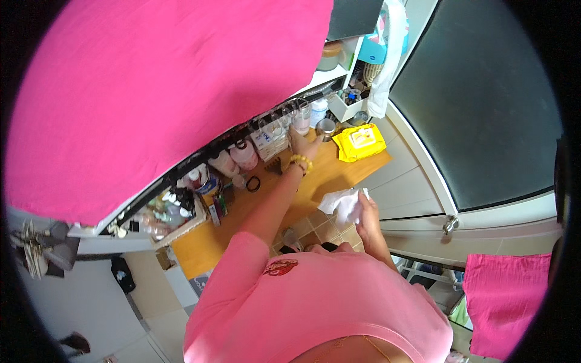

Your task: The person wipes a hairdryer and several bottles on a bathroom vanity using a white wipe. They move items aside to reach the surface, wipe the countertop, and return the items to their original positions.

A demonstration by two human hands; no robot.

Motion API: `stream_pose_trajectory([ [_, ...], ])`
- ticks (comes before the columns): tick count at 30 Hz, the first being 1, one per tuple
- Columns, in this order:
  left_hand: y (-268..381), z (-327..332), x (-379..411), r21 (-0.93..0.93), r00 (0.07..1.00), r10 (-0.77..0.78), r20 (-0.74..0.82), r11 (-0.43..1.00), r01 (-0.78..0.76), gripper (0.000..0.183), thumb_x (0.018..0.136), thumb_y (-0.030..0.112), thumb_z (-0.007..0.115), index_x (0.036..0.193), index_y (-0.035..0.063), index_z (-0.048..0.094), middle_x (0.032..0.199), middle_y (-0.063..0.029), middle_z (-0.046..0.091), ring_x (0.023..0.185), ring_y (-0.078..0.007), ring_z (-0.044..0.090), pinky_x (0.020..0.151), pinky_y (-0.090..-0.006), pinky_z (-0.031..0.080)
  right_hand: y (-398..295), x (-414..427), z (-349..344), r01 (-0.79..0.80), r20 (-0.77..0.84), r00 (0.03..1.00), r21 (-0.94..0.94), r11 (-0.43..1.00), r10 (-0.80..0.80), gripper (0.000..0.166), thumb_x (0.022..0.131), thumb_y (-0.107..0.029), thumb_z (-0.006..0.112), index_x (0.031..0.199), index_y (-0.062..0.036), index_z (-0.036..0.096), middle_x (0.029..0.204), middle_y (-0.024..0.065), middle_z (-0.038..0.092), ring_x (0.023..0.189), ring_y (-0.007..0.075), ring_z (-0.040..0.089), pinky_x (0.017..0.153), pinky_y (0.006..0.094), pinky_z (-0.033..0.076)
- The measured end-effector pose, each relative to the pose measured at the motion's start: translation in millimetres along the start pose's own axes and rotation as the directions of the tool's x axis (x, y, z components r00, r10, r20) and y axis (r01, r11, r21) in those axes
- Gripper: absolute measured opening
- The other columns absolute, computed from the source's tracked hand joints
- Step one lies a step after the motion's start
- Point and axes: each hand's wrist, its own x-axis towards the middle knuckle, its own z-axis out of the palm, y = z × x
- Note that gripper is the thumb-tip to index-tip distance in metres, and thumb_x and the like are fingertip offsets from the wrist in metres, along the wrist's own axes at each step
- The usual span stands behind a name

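My left hand [303, 144], with a yellow beaded bracelet [302, 159] on its wrist, reaches to the back of a wooden tabletop [272, 204]. Its fingers are beside a clear bottle with pink contents [301, 123] and a white box [271, 143]; whether they grip either is not plain. The thumb is spread toward a jar with a silver lid [326, 129]. Nearer my body, my right hand [368, 215] holds a crumpled white wipe or tissue [342, 203] over the table's front edge. A yellow wipes packet [361, 142] lies right of my left hand.
A black claw hair clip [273, 166] and a black hair tie [253, 183] lie near my left forearm. Pink bottles [244, 154] line the back, and a tray of cosmetics [174, 215] is at left. Pink cloth [172, 90] hangs behind; a dark-panelled door [476, 104] stands right.
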Motion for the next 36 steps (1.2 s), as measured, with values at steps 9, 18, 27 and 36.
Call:
stream_pose_trajectory([
  [9,38,23,51,0.201,0.940,-0.324,-0.107,0.919,0.339,0.081,0.066,0.047,0.075,0.121,-0.0060,0.048,0.120,-0.0262,0.052,0.114,-0.0385,0.049,0.098,-0.0448,0.039,3,-5,-30,-0.015,-0.239,0.970,0.108,0.994,0.040,0.017,0.092,-0.024,0.055,0.090,-0.0075,0.057,0.071,0.0011,0.056,0.063,0.0138,0.054,0.058,0.0280,0.045],
  [18,17,34,32,0.103,0.922,0.125,-0.366,0.990,-0.093,0.070,0.067,0.032,0.077,0.120,-0.0009,0.047,0.118,-0.0204,0.053,0.108,-0.0415,0.049,0.095,-0.0484,0.039,-27,57,-58,-0.078,-0.031,0.996,0.041,0.996,0.079,0.015,0.092,-0.024,0.055,0.091,-0.0099,0.056,0.071,-0.0007,0.054,0.061,0.0121,0.052,0.054,0.0279,0.043],
  [27,29,12,-27,-0.224,0.949,0.264,-0.174,0.927,-0.299,0.063,0.068,0.020,0.078,0.118,0.0015,0.044,0.109,-0.0160,0.056,0.100,-0.0314,0.057,0.086,-0.0385,0.046,-87,97,-8,0.423,0.181,0.903,-0.213,0.881,-0.390,0.022,0.095,-0.023,0.052,0.102,-0.0035,0.058,0.082,-0.0013,0.056,0.073,0.0067,0.049,0.066,0.0221,0.041],
  [36,117,-48,-97,-0.377,0.974,0.226,0.022,0.904,-0.201,0.056,0.066,0.004,0.076,0.113,0.0058,0.045,0.109,-0.0054,0.054,0.101,-0.0146,0.053,0.086,-0.0321,0.045,-136,96,64,0.443,0.847,0.502,-0.076,0.893,-0.176,0.029,0.094,-0.027,0.054,0.110,-0.0029,0.059,0.098,0.0013,0.060,0.091,0.0083,0.052,0.077,0.0256,0.043],
])
